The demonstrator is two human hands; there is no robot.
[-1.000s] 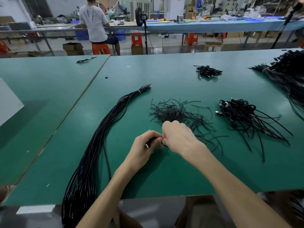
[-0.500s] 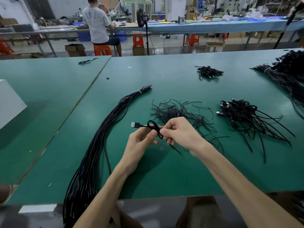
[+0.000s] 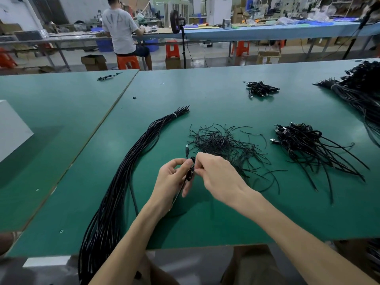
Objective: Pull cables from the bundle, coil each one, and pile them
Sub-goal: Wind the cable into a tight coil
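The long bundle of black cables (image 3: pixel 127 171), tied by a white band, lies on the green bench (image 3: pixel 205 223) at the left. The risk I see is that the small coil of thin black cable (image 3: pixel 190 169) may spring open, because only fingertips hold its loops. The left hand (image 3: pixel 171 177) is curled around this coil and the right hand (image 3: pixel 218 173) pinches it from the other side, so it sits between both hands, well apart from the pile of coiled black cables (image 3: pixel 304 142) at the right.
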